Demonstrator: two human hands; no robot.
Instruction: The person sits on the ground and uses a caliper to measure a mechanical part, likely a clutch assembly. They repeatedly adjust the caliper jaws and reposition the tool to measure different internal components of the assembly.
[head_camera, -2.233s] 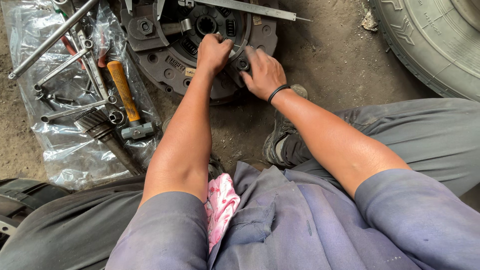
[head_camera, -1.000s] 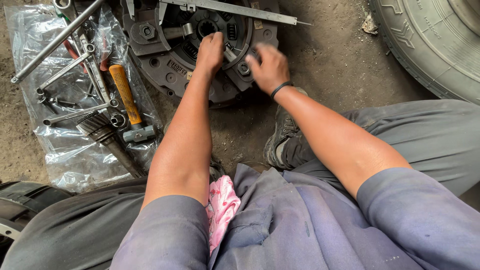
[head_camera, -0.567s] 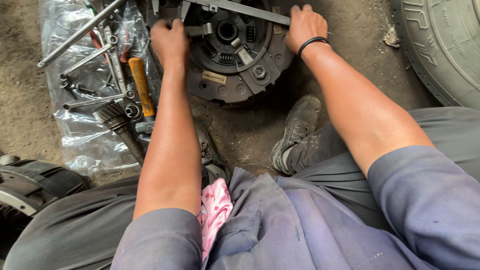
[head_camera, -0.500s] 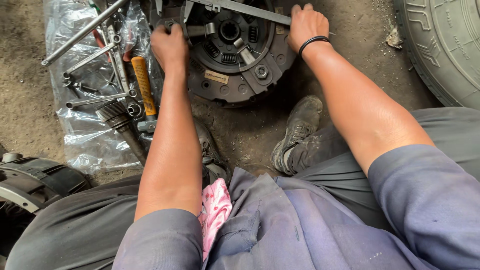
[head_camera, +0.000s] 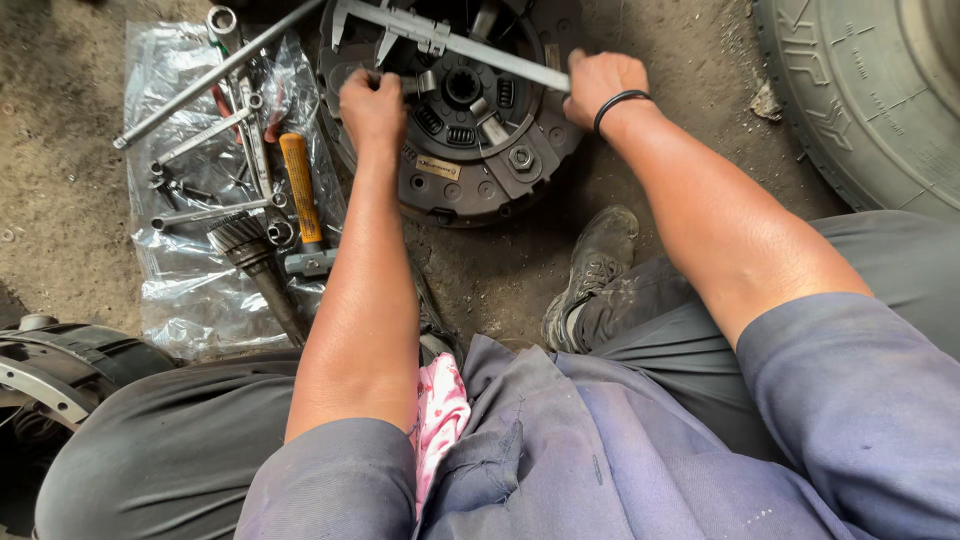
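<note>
- Far left: dark round housing (head_camera: 60, 370) at the frame edge; bare dirt floor (head_camera: 60, 180) beside it.
- Clear plastic sheet (head_camera: 190, 290) on the dirt, crowded with wrenches (head_camera: 205, 135), orange-handled hammer (head_camera: 300, 190), splined shaft (head_camera: 255, 260).
- Left hand (head_camera: 372, 105) closed on the clutch plate (head_camera: 455, 165) rim's left side.
- Caliper (head_camera: 470, 50) across the plate top; right hand (head_camera: 600, 85) curled at its end, grip unclear.
- Tyre (head_camera: 870, 90) walling the right; shoe (head_camera: 595, 265) below.

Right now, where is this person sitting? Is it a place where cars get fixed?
Probably a vehicle repair yard or workshop with a dirt floor. A round metal clutch assembly lies on the ground, wrenches are spread on a plastic sheet, and a big tyre stands nearby.
</note>
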